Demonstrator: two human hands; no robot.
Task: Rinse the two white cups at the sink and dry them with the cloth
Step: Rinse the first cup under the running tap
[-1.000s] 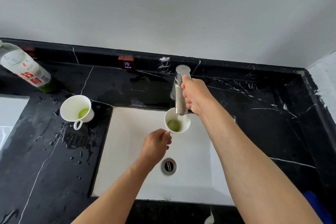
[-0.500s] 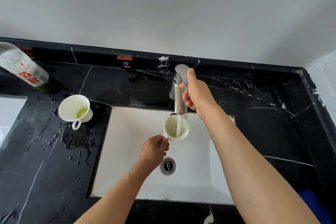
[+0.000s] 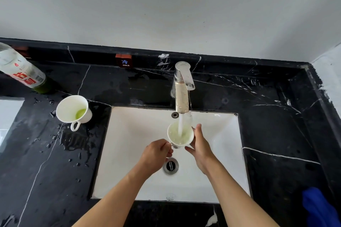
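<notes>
Over the white sink [image 3: 212, 153], a white cup [image 3: 180, 136] is held upright under the spout of the chrome faucet [image 3: 182, 86]. A stream of water [image 3: 181, 124] runs straight down into it, and the cup is nearly full of pale greenish, bubbly water. The left hand [image 3: 156, 155] has its fingers curled on the cup's near left side, pinching at what seems to be the handle, which the fingers mostly hide. The right hand [image 3: 200, 145] grasps the cup's right wall, thumb up beside the rim and fingers wrapped under the base. The drain [image 3: 171, 166] lies just near of the two hands, between the forearms.

The second white cup [image 3: 73, 109] stands on the wet black marble desk [image 3: 46, 162], left of the sink and well apart from the first. Its handle points toward the near side, and a small pool of green liquid sits at its bottom. Water drops and a wet patch spread on the desk just near of it.

At the far left, a plastic bottle [image 3: 22, 72] with a red and white label stands on the desk, with green liquid showing at its base. A small dark tag marked COLD [image 3: 124, 61] is fixed on the back ledge, left of the faucet. A blue cloth [image 3: 319, 208] lies at the near right corner of the desk, partly cut off by the frame edge.
</notes>
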